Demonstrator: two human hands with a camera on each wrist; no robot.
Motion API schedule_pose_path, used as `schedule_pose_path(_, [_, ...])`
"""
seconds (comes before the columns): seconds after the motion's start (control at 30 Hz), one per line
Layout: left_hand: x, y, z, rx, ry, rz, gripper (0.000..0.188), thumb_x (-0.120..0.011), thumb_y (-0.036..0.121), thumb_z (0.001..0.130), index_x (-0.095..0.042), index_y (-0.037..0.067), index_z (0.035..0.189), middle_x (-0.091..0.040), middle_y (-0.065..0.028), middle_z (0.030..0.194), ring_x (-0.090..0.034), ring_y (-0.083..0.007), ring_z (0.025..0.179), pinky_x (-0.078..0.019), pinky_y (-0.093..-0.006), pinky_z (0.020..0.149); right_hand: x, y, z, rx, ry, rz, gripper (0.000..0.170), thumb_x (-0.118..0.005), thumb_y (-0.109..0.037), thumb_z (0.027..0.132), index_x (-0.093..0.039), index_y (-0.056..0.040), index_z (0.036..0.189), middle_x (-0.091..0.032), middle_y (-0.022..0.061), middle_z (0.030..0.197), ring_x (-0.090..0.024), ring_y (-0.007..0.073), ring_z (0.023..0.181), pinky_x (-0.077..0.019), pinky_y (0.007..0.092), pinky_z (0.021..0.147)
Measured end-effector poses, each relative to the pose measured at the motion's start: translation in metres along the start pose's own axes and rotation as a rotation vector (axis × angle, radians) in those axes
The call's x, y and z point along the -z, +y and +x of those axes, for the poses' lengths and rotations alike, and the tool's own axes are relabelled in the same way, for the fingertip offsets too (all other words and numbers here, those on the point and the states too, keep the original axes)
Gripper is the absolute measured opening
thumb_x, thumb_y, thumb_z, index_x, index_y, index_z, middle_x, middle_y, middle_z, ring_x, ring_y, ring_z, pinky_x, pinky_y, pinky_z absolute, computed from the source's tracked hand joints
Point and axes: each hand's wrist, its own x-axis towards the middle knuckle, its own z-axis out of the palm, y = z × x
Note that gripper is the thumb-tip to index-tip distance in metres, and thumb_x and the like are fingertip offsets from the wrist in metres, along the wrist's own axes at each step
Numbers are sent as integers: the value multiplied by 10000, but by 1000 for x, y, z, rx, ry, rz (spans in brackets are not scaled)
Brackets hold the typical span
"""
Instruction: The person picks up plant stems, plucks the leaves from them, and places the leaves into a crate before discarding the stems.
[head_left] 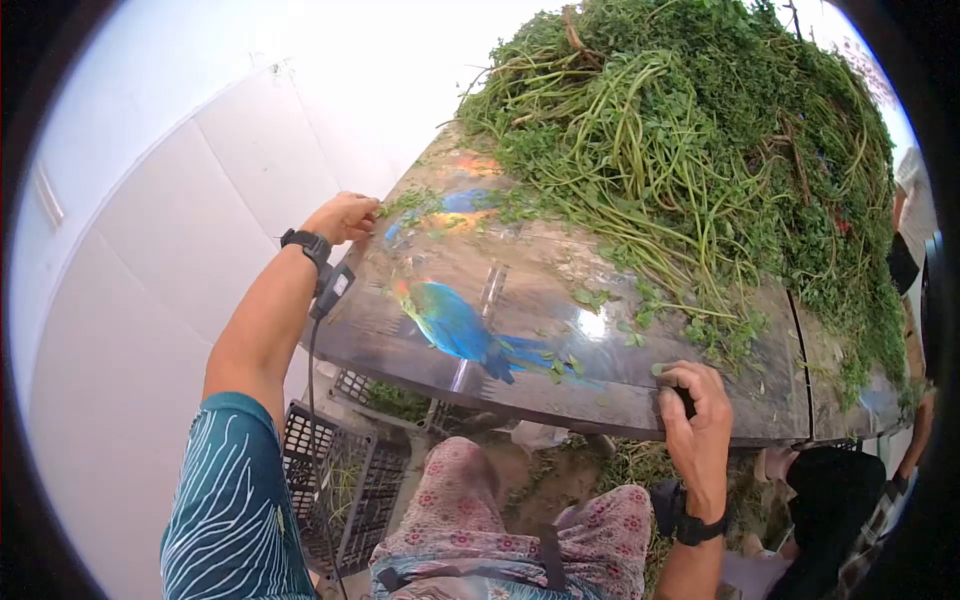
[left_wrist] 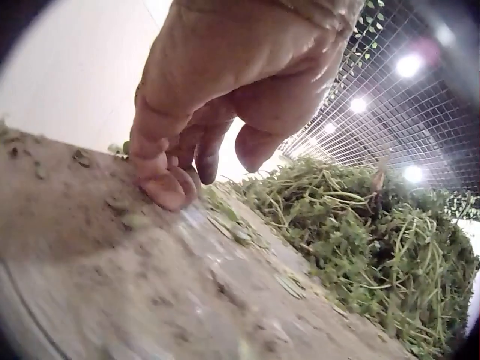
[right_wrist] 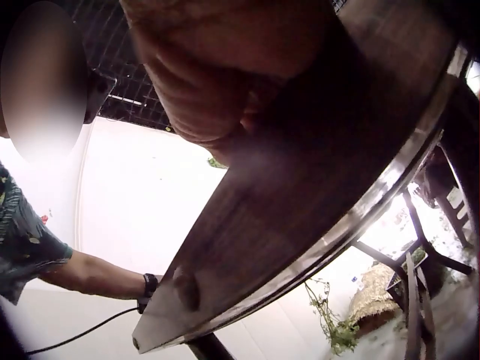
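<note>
Recorded a dark, glossy bench [head_left: 600,395] with a curved near edge, a lamp glare [head_left: 591,322] on top and a seam [head_left: 800,360] crossing its right part. Noted a blue parrot print [head_left: 450,322] in the left half of the bench, head toward the left edge, tail toward the right. Saw a pale wall [head_left: 150,250] left of the bench, a dark grid ceiling [left_wrist: 442,127] with round lamps [left_wrist: 409,66] above, and plastic crates [head_left: 372,500] beneath the left end.

Located the heap of greens [head_left: 690,150] on the far and right parts of the bench, piled high. Read the long axis of the front stems [head_left: 640,235] as running from far left to near right of the bench, leafy tips toward the near edge.

Found the left hand [head_left: 343,217] at the left edge of the bench, bent fingertips touching the surface, thumb held wide of them, beside leaf scraps [head_left: 420,203]. Found the right hand [head_left: 697,408] at the near edge, fingers curled, small leaf [head_left: 657,369] at the fingertips. Could not tell pinch from mere contact there.
</note>
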Motion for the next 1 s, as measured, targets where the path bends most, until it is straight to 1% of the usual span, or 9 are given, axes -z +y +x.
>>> schedule_pose_path(0.1, [-1, 11, -41, 10, 349, 208, 190, -512, 140, 822, -547, 20, 965, -527, -73, 882, -509, -143, 726, -508, -285, 581, -1, -1, 0, -10, -6, 8, 141, -558, -30, 705, -583, 2, 840, -601, 132, 908, -547, 302, 898, -422, 366, 803])
schedule_pose_path(0.2, [10, 6, -54, -84, 274, 19, 204, -514, 159, 832, -549, 18, 975, -547, -72, 859, -529, -145, 692, -526, -307, 588, -3, -2, 0, -15, 3, 26, 134, -551, -33, 710, -577, 6, 835, -598, 136, 906, -547, 302, 894, -420, 365, 803])
schedule_pose_path(0.33, [5, 6, -85, -43, -184, 71, 208, -521, 160, 832, -553, 7, 971, -576, -39, 764, -525, -130, 558, -535, -292, 566, -6, 0, -1, -17, 28, 26, 133, -550, -34, 709, -574, 7, 833, -594, 143, 893, -549, 303, 882, -421, 361, 799])
schedule_pose_path(0.37, [4, 2, -89, 13, -171, 157, 303, -528, 243, 837, -536, 39, 1062, -596, -69, 905, -585, -179, 812, -516, -339, 679, -6, -1, -1, -17, 28, 30, 131, -549, -34, 709, -575, 5, 832, -594, 143, 893, -550, 302, 881, -422, 361, 797])
schedule_pose_path(0.5, [1, 2, -100, -181, 123, 519, 501, -487, 372, 814, -488, 43, 1191, -517, -96, 1141, -438, -219, 1080, -382, -408, 861, -3, 3, -1, 45, 25, -31, 128, -555, -39, 707, -580, -3, 827, -597, 142, 895, -553, 302, 879, -426, 363, 794])
schedule_pose_path(0.7, [-87, 12, -194, -494, -410, -9, 308, -490, 204, 844, -556, 25, 1086, -572, -39, 1026, -528, -153, 929, -436, -302, 797, 5, 7, 0, 51, -58, -3, 161, -573, -111, 726, -586, -23, 860, -602, 137, 914, -551, 313, 887, -430, 367, 798])
schedule_pose_path(0.8, [-129, 5, -216, -800, -338, 353, 236, -503, 149, 843, -585, -6, 1001, -597, -46, 937, -548, -131, 855, -440, -261, 764, 24, 7, 14, 166, -309, -24, 208, -562, -154, 748, -588, -26, 909, -604, 138, 928, -549, 316, 899, -431, 362, 812])
schedule_pose_path(0.83, [-141, 3, -219, -813, -320, 287, 218, -506, 138, 835, -591, -7, 975, -605, -59, 904, -556, -131, 828, -446, -264, 749, 35, 4, 20, 4, -453, 35, 269, -545, -184, 764, -587, -14, 969, -606, 148, 974, -556, 308, 928, -434, 362, 822])
schedule_pose_path(1.0, [-190, -21, -196, -894, -229, 12, 184, -507, 113, 833, -595, -16, 931, -602, -39, 816, -543, -103, 768, -434, -237, 692, 78, -6, 82, -111, -411, -151, 318, -517, -183, 775, -578, 28, 1004, -618, 181, 963, -587, 296, 912, -448, 361, 796])
